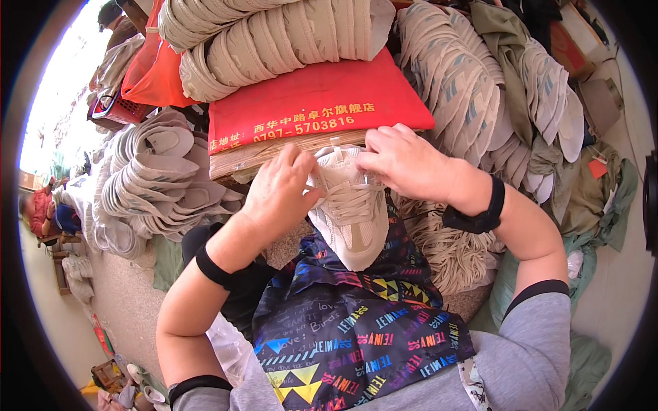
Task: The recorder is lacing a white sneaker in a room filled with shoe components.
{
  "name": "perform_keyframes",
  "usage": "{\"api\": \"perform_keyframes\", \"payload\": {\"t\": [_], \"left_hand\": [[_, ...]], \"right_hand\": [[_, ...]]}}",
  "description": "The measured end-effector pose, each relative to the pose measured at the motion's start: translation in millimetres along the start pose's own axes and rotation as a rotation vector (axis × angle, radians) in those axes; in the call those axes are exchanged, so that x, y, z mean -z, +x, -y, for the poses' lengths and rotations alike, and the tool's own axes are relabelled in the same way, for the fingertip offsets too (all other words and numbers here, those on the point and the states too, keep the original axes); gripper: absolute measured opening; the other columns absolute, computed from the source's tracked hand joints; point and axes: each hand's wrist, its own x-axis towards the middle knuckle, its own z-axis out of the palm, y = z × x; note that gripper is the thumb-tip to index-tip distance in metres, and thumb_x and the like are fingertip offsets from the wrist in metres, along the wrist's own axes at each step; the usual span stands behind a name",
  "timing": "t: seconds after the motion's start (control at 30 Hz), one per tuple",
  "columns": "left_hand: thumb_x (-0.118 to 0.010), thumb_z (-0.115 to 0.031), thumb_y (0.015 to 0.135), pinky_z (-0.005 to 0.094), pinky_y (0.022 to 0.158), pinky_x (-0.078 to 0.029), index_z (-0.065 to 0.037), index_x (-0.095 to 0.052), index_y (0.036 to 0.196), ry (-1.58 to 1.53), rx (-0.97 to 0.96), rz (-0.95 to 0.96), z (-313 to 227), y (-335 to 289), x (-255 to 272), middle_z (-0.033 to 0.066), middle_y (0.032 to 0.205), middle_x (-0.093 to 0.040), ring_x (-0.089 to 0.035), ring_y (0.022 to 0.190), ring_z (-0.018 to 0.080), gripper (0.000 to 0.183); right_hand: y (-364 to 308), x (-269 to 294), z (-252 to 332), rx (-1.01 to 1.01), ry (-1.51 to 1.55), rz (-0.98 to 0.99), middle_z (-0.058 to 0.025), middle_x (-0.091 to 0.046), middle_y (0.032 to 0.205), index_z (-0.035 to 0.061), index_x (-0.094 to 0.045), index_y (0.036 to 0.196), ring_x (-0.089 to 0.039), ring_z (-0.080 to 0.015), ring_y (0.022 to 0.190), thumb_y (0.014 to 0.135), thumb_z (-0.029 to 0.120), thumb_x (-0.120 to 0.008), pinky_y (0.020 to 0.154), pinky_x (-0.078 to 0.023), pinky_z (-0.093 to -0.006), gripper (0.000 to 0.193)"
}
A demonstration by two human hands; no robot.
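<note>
A cream and beige shoe upper [351, 236] lies above my lap, its toe toward me and its tongue toward the red-covered board. Pale laces [348, 200] cross its front. My left hand [279, 186] pinches the upper's left edge near the collar, thumb and fingers closed on it. On the opposite side, the bent fingers of my right hand [404, 159] grip the upper beside the tongue and top eyelets. Whether a lace end is inside either pinch is hidden.
A red sheet [308, 103] covers a layered board ahead, with stacked uppers [274, 51] on it. More uppers are piled at left [147, 178] and right [452, 89]. A bundle of pale laces [452, 250] hangs right of my lap. A patterned apron [356, 335] covers my lap.
</note>
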Motion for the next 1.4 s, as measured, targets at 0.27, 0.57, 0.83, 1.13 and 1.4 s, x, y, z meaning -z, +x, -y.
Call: {"api": "perform_keyframes", "payload": {"t": [0.27, 0.57, 0.83, 1.13, 1.4], "left_hand": [[-0.077, -0.009, 0.074, 0.0381, 0.077, -0.049, -0.005, -0.062, 0.095, -0.257, -0.12, 0.336, 26.8, 10.9, 9.3, 0.0101, 0.095, -0.051, -0.057, 0.088, 0.0298, 0.026], [-0.079, -0.013, 0.077, 0.0321, 0.074, -0.046, -0.005, -0.069, 0.087, -0.464, -0.059, 0.306, 33.2, -3.2, -7.7, 0.0058, 0.093, -0.048, -0.052, 0.086, 0.0205, 0.016], [-0.073, -0.017, 0.084, 0.0263, 0.081, -0.041, -0.003, -0.07, 0.086, -0.57, 0.315, -0.035, 5.6, -20.0, -41.1, 0.0053, 0.099, -0.049, -0.047, 0.096, 0.0159, 0.015], [-0.061, -0.019, 0.097, 0.0212, 0.075, -0.046, -0.002, -0.067, 0.1, -1.053, 0.203, -0.352, -42.4, 8.6, 33.2, -0.0004, 0.104, -0.052, -0.054, 0.086, 0.0055, 0.018], [-0.065, -0.024, 0.094, 0.0195, 0.07, -0.043, -0.006, -0.069, 0.11, -1.344, 0.23, 0.455, -39.2, 5.8, 31.8, -0.0016, 0.099, -0.069, -0.054, 0.081, 0.0028, 0.024]], "right_hand": [[5.2, 2.0, -19.8, 0.042, 0.18, 0.155, -0.0058, -0.054, 0.099, 0.0102, -0.062, 0.089, -0.05, -0.0266, 0.099, 0.076, 0.016, -0.075, 0.088, -0.04, -0.0404, 0.02], [-14.8, -47.3, 7.3, -0.334, 0.505, -0.105, -0.0021, -0.058, 0.094, 0.01, -0.066, 0.076, -0.044, -0.0271, 0.101, 0.079, 0.028, -0.073, 0.094, -0.037, -0.0377, 0.02], [-3.2, -41.7, 18.1, -0.601, 0.817, -0.163, -0.0052, -0.058, 0.102, 0.0065, -0.072, 0.078, -0.053, -0.0182, 0.096, 0.088, 0.021, -0.068, 0.083, -0.046, -0.0314, 0.018], [32.7, 40.3, 51.2, -0.291, 1.475, -0.004, -0.0027, -0.067, 0.098, 0.0004, -0.068, 0.092, -0.06, -0.0082, 0.088, 0.097, 0.02, -0.06, 0.082, -0.048, -0.0267, 0.022], [43.9, 106.7, 78.4, -0.035, 1.509, -0.276, -0.0085, -0.069, 0.09, -0.002, -0.064, 0.1, -0.064, -0.0126, 0.083, 0.099, 0.018, -0.056, 0.078, -0.052, -0.0281, 0.022]]}}
